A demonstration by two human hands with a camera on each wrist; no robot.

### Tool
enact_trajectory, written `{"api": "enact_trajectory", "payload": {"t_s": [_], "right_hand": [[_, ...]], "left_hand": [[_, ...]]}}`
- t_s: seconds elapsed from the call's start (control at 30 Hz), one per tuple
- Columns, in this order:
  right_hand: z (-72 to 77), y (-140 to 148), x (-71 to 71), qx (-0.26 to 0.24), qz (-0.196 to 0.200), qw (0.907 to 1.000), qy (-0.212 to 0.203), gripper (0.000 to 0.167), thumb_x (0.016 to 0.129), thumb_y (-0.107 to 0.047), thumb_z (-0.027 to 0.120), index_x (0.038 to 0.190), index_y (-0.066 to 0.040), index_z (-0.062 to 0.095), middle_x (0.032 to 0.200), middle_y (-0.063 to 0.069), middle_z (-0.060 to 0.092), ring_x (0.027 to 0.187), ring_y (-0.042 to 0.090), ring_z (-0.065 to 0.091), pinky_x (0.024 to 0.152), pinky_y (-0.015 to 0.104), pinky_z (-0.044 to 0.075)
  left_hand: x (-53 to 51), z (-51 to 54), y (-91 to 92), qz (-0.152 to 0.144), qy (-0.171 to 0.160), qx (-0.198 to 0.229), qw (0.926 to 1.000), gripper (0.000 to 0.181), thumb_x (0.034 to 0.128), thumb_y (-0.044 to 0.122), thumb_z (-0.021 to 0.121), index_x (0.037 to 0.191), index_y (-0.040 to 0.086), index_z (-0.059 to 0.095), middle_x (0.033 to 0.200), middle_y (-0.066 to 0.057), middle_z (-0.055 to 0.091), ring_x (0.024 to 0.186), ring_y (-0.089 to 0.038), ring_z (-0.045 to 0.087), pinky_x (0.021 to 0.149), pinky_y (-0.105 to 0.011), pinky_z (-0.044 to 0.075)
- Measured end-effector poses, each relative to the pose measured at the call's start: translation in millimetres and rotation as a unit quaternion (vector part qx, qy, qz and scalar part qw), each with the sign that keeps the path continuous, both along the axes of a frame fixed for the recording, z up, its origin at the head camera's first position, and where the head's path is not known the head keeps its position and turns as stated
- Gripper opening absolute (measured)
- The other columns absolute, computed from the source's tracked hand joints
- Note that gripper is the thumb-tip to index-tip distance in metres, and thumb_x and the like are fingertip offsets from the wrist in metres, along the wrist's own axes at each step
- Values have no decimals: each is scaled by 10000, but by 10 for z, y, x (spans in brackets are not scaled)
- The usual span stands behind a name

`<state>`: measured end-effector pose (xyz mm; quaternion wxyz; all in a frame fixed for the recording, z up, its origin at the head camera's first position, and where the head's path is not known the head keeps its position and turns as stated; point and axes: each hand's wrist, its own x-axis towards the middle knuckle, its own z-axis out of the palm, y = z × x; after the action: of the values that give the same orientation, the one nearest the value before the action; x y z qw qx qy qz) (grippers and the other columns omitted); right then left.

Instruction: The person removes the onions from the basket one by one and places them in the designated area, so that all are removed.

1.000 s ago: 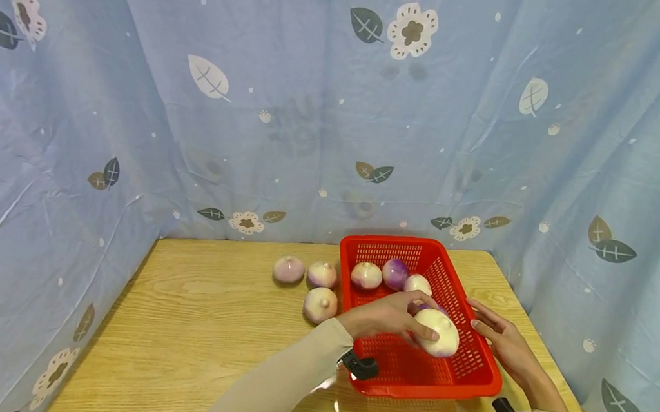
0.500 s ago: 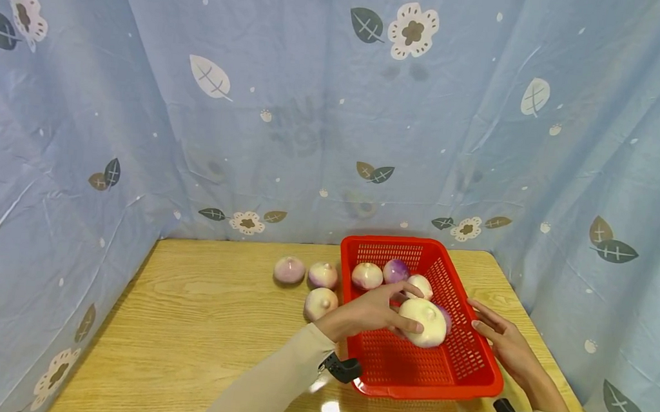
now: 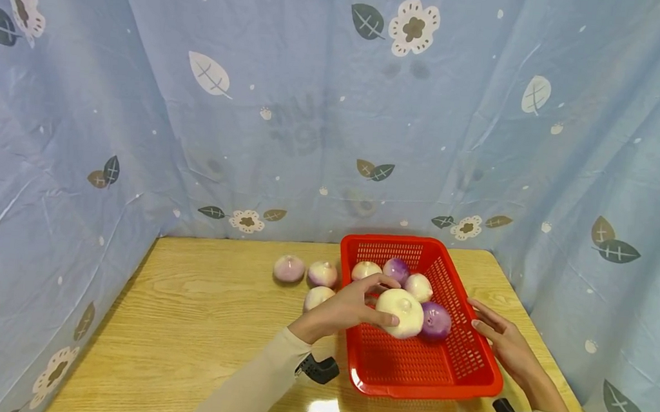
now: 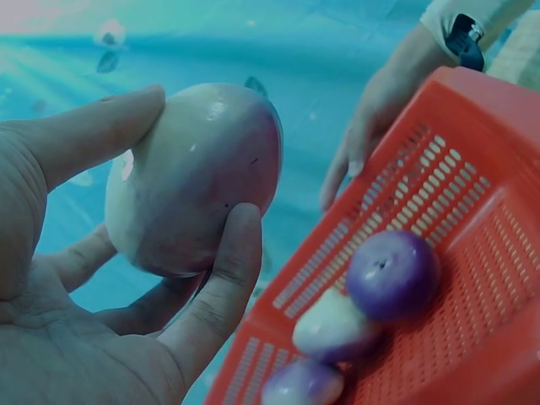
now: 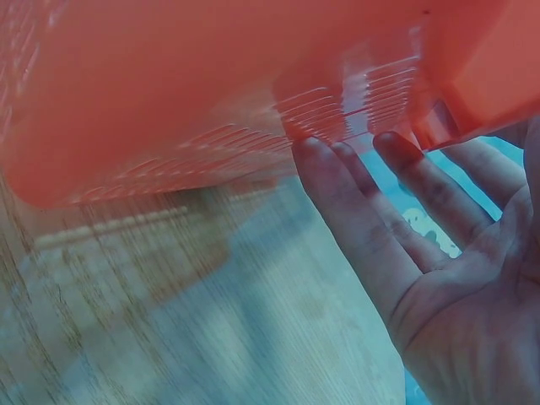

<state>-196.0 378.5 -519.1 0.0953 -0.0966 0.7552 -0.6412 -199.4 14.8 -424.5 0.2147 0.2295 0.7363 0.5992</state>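
Observation:
My left hand (image 3: 351, 306) grips a large cream onion-like bulb (image 3: 402, 312) above the red basket (image 3: 426, 389), thumb and fingers around its sides; the left wrist view shows the same bulb (image 4: 198, 177) pinched. Inside the basket lie a purple bulb (image 3: 436, 322), a white one (image 3: 419, 287), another purple one (image 3: 397, 271) and a cream one (image 3: 364, 270). My right hand (image 3: 505, 346) touches the basket's right side from outside, its fingers loosely extended; in the right wrist view the fingertips (image 5: 312, 152) meet the red wall (image 5: 169, 93).
On the wooden table (image 3: 210, 326), left of the basket, sit a pinkish bulb (image 3: 289, 269), a pale bulb (image 3: 323, 274) and a third (image 3: 317, 297) partly hidden by my left hand. A blue patterned curtain (image 3: 291, 112) stands behind and at both sides.
My left hand has moved left with the cream bulb, from the basket's right part toward its middle, uncovering the purple bulb. The right hand keeps its place.

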Motion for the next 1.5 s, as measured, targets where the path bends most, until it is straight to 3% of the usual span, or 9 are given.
{"api": "enact_trajectory", "payload": {"t_s": [0.37, 0.57, 0.73, 1.03, 1.5], "right_hand": [[6, -7, 11, 80, -74, 9999, -19, 574, 1036, -182, 488, 1546, -57, 256, 1211, -263, 593, 1027, 15, 656, 790, 309, 602], [12, 2, -6, 12, -58, 10000, 12, 568, 1039, -166, 478, 1549, -60, 251, 1218, -260, 595, 1025, 17, 660, 786, 317, 603], [20, 5, -30, 173, -85, 9998, 62, 564, 1038, -182, 483, 1547, -74, 266, 1209, -256, 594, 1025, 8, 655, 786, 316, 605], [12, 10, -15, 94, -76, 9999, -54, 570, 1038, -183, 485, 1553, -86, 258, 1216, -259, 589, 1031, 16, 657, 791, 333, 607], [-5, 3, -13, 21, -64, 9999, -92, 572, 1037, -178, 486, 1553, -88, 257, 1216, -254, 589, 1024, 34, 666, 782, 355, 611]], "left_hand": [[-9, -51, -336, 395, -47, 140, 9991, 539, 829, 194, 792, 1293, 273, 530, 1353, -26, 517, 1201, -203, 556, 903, -304, 518], [-22, -37, -513, 545, 121, 100, 9984, 545, 832, 228, 793, 1301, 266, 520, 1318, -51, 564, 1182, -222, 576, 878, -308, 500], [-27, -54, -667, 740, 192, 126, 9970, 549, 829, 212, 793, 1310, 239, 528, 1347, -36, 546, 1237, -245, 542, 988, -352, 456], [-17, -150, -893, 1363, 198, 257, 9901, 616, 813, 148, 800, 1359, 186, 517, 1427, -86, 501, 1292, -310, 502, 1066, -438, 439], [34, -346, -1201, 1996, 229, 61, 9796, 628, 806, 154, 803, 1363, 171, 514, 1406, -80, 536, 1236, -287, 539, 955, -330, 476]]}}
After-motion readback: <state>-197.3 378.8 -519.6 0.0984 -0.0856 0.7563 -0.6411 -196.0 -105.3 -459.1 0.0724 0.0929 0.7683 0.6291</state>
